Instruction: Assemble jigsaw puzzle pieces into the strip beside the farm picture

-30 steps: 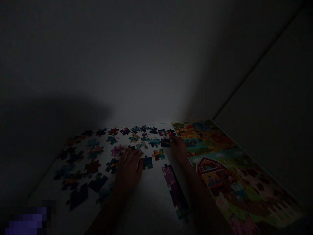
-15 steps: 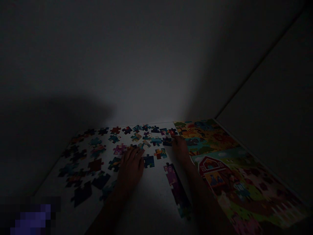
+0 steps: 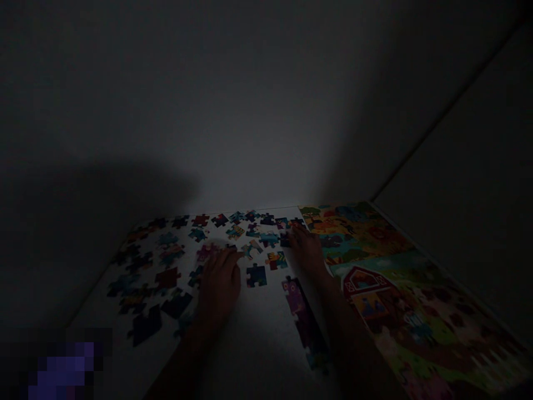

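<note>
I follow this from far, and the light is poor. The left hand (image 3: pixel 219 280) has its fingers lowered over the loose puzzle pieces (image 3: pixel 167 278) on the table (image 3: pixel 258 325); the right hand (image 3: pixel 303 247) bends its fingers at a dark piece (image 3: pixel 285 239) toward the far edge. I cannot tell whether either hand grips something. The joined purple strip (image 3: pixel 300 314) lies just beside the right forearm (image 3: pixel 343 328), so a sideways pull of that arm could open its joints. The left palm could drag pieces under it. In this shadow, dark pieces could be confused.
</note>
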